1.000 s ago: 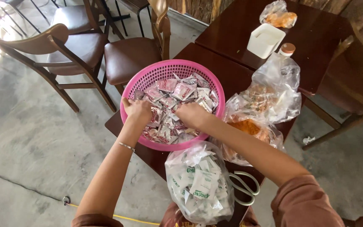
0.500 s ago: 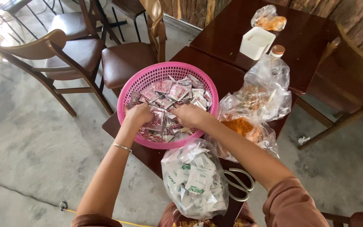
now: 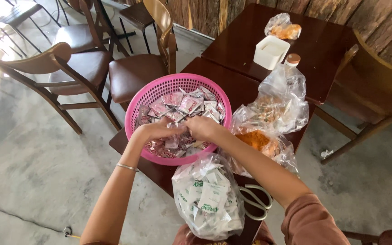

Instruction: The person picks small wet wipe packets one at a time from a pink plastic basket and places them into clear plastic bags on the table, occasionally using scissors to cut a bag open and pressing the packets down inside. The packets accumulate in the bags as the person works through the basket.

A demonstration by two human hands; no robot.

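Both my hands are in the pink basket (image 3: 159,88) on the counter (image 3: 237,54): my left hand (image 3: 153,132) and right hand (image 3: 203,127) are curled together, pinching a few of the small red-and-silver sachets (image 3: 184,105). The basket looks well filled already. Nearer me a clear bag of white-and-green sachets (image 3: 209,199) sits full, beside a bag of orange powder (image 3: 257,140).

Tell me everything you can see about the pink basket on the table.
The pink basket is round, of plastic by its look, with a slotted wall and a thick rim. It sits upright on the dark wooden table, at its near corner, well filled with small foil sachets. The left hand and right hand both reach into it among the sachets. A clear bag stands beside it.
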